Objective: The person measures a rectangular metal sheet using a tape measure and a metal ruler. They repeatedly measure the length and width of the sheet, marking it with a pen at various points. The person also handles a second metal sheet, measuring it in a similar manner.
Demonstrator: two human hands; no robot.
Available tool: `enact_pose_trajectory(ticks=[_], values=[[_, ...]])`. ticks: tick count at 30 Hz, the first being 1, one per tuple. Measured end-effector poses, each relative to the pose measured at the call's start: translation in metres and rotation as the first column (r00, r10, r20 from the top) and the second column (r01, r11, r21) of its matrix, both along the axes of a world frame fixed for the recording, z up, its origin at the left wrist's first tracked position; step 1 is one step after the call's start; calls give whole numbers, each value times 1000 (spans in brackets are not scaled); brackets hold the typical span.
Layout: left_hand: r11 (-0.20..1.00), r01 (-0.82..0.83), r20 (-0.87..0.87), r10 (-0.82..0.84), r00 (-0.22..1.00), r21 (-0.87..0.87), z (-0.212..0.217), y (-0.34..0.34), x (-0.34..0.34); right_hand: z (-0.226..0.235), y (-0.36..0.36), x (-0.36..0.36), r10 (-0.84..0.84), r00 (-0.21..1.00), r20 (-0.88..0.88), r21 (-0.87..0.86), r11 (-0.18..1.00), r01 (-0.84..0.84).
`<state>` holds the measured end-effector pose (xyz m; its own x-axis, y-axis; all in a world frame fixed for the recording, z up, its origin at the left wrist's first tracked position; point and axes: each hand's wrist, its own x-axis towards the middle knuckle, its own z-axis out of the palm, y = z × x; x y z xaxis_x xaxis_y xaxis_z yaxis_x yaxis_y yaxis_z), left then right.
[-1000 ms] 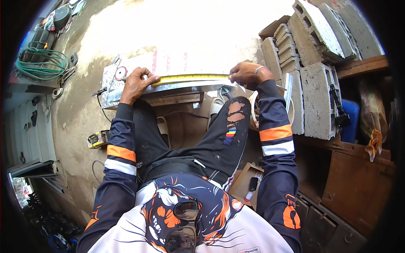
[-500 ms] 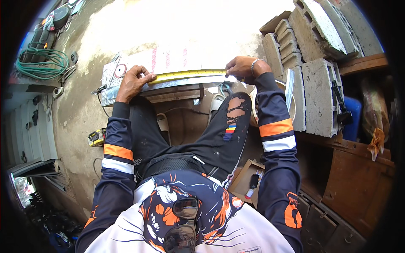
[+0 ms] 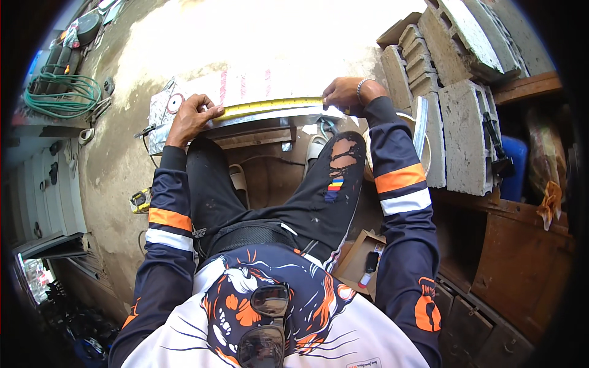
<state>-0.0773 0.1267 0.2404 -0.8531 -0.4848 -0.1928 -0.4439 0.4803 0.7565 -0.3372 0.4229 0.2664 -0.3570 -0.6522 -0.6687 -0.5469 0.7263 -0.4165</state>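
On the ground ahead, a yellow tape measure (image 3: 270, 107) lay stretched along a metal sheet (image 3: 245, 101). The left hand (image 3: 189, 116) pressed one end flat, the right hand (image 3: 343, 94) pinched the other, keeping it taut for a straight reading.

Both hands press a yellow tape measure (image 3: 273, 106) flat along a metal sheet (image 3: 245, 116). The left hand (image 3: 189, 116) pins one end, the right hand (image 3: 345, 93) the other. Concrete blocks (image 3: 454, 122) stand just beside the right hand.

2 hands (image 3: 190, 116), 1 yellow tape measure (image 3: 273, 106), 1 metal sheet (image 3: 184, 98), 1 green hose coil (image 3: 61, 95).
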Motion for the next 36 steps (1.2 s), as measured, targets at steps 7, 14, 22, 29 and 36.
enact_pose_trajectory(ticks=[7, 14, 22, 29, 36], values=[[980, 54, 80, -40, 996, -190, 1, 1, 2, 0, 1, 3, 3, 1000, -6, -17, 1000, -3], [970, 58, 85, -39, 996, -236, 6, 6, 6, 4, 3, 8, -32, 999, -8, -20, 999, 32], [968, 100, 150, -66, 986, -231, 6, 1, 3, -5, 3, 2, -76, 997, 0, -31, 997, 76], [966, 119, 190, -75, 979, -231, 7, 0, 3, -6, 1, -1, -124, 992, 15, 8, 992, 124], [1000, -4, 104, 6, 995, -23, 10, 3, 15, -6, 0, -1, -143, 990, 16, 27, 989, 142]])
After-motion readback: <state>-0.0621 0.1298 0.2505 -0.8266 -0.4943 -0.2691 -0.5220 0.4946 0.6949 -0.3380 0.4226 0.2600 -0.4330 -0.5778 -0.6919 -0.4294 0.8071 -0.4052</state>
